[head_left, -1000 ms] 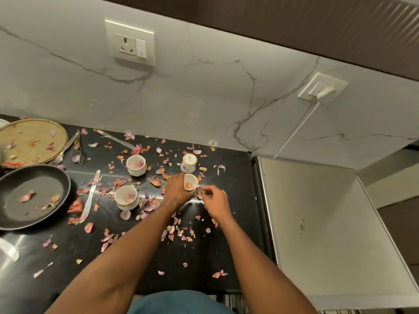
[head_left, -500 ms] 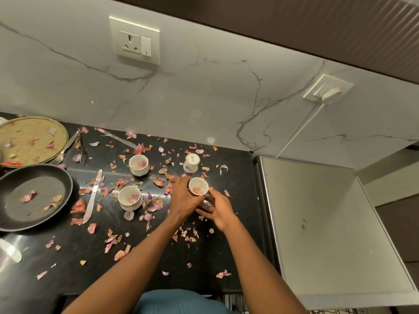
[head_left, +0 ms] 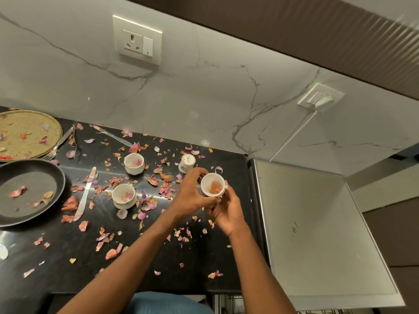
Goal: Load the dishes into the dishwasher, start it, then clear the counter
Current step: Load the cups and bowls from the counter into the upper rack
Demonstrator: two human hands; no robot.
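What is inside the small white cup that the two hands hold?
Inside the small white cup lies an orange-brown clump, probably petals. The clump covers the cup's bottom. Fingers of the left hand and right hand hide its lower outside.

A home kitchen: a black stone counter [head_left: 158, 268] littered with petals [head_left: 163, 189] runs under a veined marble backsplash [head_left: 204, 91] fitted with a wall socket [head_left: 137, 39], with teacups [head_left: 134, 163], cutlery [head_left: 85, 196] and a dark frying pan [head_left: 27, 191] (far left) beside a steel appliance top [head_left: 317, 234] at right.
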